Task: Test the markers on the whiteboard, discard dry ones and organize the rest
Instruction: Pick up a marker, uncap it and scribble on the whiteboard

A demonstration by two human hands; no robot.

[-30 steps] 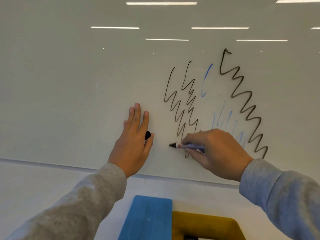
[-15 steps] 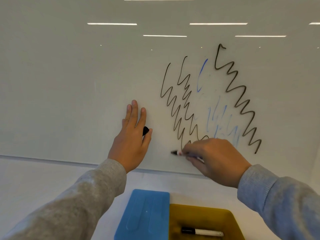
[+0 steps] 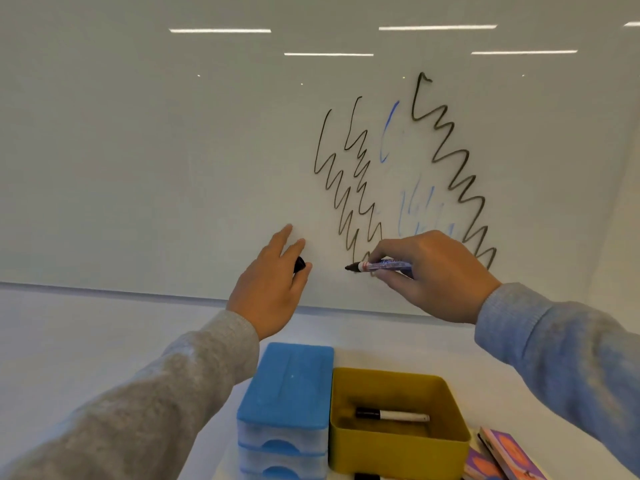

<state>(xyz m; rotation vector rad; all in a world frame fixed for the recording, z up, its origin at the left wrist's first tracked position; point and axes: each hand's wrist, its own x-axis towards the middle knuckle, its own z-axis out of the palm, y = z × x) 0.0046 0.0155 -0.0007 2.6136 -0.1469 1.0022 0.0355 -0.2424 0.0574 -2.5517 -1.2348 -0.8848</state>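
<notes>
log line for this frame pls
right hand grips uncapped marker, tip at whiteboard | left hand holds black cap | yellow bin: one capped marker

No legible text anywhere. The marker (image 3: 384, 265) you grip in your right hand (image 3: 436, 275) carries a red-and-blue printed label, too blurred to read. The whiteboard (image 3: 173, 168) bears only black and blue squiggles, no letters or numbers.
</notes>
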